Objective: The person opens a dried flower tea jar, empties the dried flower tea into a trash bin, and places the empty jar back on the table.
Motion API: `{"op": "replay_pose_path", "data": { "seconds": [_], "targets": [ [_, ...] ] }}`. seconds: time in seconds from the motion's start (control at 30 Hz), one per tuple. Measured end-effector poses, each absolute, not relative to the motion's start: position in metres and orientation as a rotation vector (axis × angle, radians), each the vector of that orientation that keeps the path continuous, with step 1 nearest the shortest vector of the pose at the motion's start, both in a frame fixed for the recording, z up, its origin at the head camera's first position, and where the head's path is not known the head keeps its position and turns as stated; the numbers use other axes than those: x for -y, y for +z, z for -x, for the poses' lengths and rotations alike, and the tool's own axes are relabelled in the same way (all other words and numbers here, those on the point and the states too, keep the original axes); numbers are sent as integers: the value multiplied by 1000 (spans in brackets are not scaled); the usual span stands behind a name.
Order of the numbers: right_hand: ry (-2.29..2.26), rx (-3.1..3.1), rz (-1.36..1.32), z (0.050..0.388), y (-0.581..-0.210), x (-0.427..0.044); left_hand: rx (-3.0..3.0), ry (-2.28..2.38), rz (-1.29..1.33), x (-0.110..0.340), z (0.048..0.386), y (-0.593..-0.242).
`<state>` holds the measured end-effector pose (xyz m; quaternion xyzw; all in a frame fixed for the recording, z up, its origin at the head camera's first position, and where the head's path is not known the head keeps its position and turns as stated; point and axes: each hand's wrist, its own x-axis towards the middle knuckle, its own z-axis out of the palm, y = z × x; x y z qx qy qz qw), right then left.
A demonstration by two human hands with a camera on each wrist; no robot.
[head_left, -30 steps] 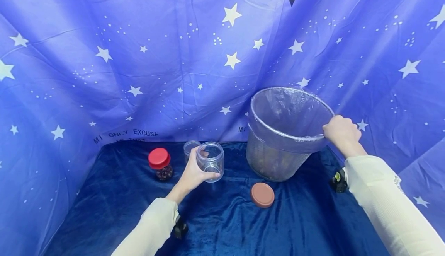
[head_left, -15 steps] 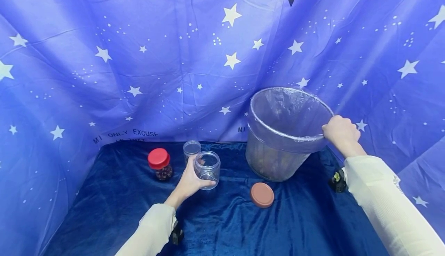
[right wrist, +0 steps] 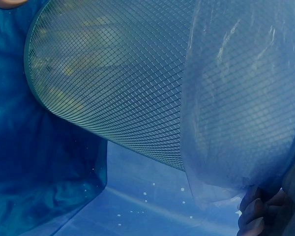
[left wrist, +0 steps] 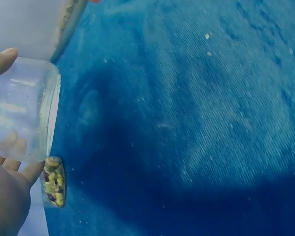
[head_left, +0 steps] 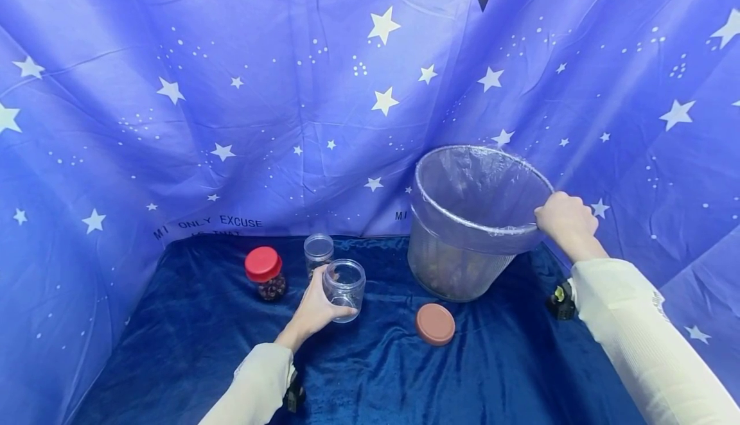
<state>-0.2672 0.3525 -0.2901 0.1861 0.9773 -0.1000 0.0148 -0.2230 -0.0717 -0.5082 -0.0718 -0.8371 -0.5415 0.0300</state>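
Observation:
My left hand (head_left: 312, 312) holds a clear, lidless jar (head_left: 351, 296) upright, thumb in front and fingers behind. In the left wrist view this see-through jar (left wrist: 27, 105) shows nothing inside. Whether its base touches the cloth I cannot tell. Just behind that hand stands a second clear jar (head_left: 318, 248); its lower part is partly hidden. My right hand (head_left: 566, 221) grips the rim of a mesh wastebasket (head_left: 453, 268) on its right side. A clear plastic liner (right wrist: 241, 93) folds over the basket's rim. Yellowish stuff shows dimly through the mesh.
A red-capped jar (head_left: 264, 264) with dark red pieces stands at the left. A brown-pink round lid (head_left: 435, 324) lies flat between the held jar and the basket. Dark blue velvet cloth (head_left: 370, 380) covers the surface. A starry purple-blue curtain (head_left: 289, 91) hangs behind and on both sides.
My left hand has brought the clear jar down and slightly toward me, so more of the second jar shows behind it. My right hand and the wastebasket have stayed put.

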Motion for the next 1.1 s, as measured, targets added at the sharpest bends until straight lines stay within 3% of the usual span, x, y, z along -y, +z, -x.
{"op": "replay_pose_path", "data": {
  "seconds": [1.1],
  "targets": [
    [-294, -3030, -586, 268, -289, -352, 2645, -1717, 272, 80, 227, -529]
  ]
}}
